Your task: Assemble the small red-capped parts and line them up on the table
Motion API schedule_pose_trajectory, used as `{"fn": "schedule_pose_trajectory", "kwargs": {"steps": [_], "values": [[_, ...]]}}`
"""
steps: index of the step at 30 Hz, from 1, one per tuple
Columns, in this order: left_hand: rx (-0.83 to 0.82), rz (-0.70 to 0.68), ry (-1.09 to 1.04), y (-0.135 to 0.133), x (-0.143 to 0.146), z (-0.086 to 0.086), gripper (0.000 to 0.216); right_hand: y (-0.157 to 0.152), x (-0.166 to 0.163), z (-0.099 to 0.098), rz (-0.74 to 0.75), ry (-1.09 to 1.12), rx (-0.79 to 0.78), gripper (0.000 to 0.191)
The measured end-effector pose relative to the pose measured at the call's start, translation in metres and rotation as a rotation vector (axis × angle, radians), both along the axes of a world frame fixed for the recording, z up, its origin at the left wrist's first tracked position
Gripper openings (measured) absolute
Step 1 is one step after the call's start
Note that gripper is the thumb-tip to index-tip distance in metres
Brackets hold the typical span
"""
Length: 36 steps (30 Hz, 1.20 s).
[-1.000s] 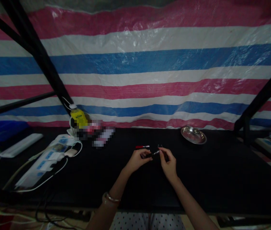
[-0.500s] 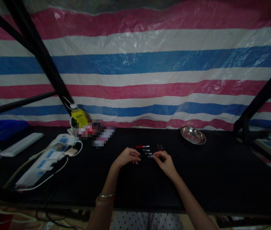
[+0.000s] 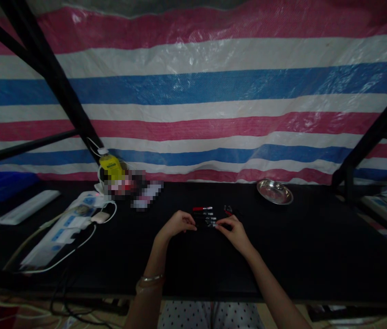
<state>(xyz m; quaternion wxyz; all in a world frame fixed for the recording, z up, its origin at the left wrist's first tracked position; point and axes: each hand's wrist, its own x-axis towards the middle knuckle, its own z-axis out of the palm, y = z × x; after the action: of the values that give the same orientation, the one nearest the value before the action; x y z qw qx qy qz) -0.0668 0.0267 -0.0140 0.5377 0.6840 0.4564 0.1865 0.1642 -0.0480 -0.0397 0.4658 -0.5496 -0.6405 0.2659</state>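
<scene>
Both my hands rest on a black table (image 3: 282,256) near its middle. My left hand (image 3: 177,225) has its fingers curled in a pinch at the left end of a small black plug with a silver tip (image 3: 206,225). At the plug's right end my right hand (image 3: 233,230) pinches the silver tip. The plug lies as the nearest in a short row of similar small plugs (image 3: 204,214), the farthest one red (image 3: 200,209). A tiny red and black part (image 3: 228,210) lies just right of the row.
A shallow metal dish (image 3: 274,191) sits at the back right. At the left are a white power strip with cables (image 3: 64,228), a yellow bottle (image 3: 111,167) and a white bar (image 3: 28,207). Black frame posts stand at both sides before a striped tarp.
Both hands came down from holding the plug in the air and set it on the table in line with the other plugs. My left hand shifted leftward.
</scene>
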Motion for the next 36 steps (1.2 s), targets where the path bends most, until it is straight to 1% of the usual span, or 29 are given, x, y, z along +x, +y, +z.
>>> {"fn": "schedule_pose_trajectory", "kwargs": {"steps": [4, 8, 15, 21, 24, 28, 36], "values": [[-0.005, -0.009, 0.013, 0.002, -0.003, -0.002, 0.028, 0.001, 0.0, -0.001, 0.019, -0.029, 0.037, 0.008], [0.004, -0.018, 0.03, 0.002, -0.005, 0.0, 0.026, 0.002, 0.0, -0.004, 0.042, -0.068, 0.078, 0.006], [-0.023, -0.003, 0.011, 0.002, -0.007, 0.002, 0.027, 0.003, -0.001, -0.007, 0.022, -0.147, 0.116, 0.006], [-0.036, -0.026, 0.008, 0.001, -0.008, 0.006, 0.026, 0.001, -0.002, -0.005, 0.016, -0.177, 0.109, 0.01], [-0.014, -0.028, 0.01, 0.0, -0.009, 0.007, 0.024, 0.0, -0.003, -0.003, 0.007, -0.203, 0.091, 0.011], [0.003, -0.024, 0.008, 0.001, -0.009, 0.006, 0.024, -0.001, -0.002, -0.001, 0.024, -0.211, 0.081, 0.009], [-0.028, -0.015, -0.001, 0.001, -0.011, 0.004, 0.026, -0.001, -0.001, -0.002, 0.032, -0.17, 0.074, 0.013]]}}
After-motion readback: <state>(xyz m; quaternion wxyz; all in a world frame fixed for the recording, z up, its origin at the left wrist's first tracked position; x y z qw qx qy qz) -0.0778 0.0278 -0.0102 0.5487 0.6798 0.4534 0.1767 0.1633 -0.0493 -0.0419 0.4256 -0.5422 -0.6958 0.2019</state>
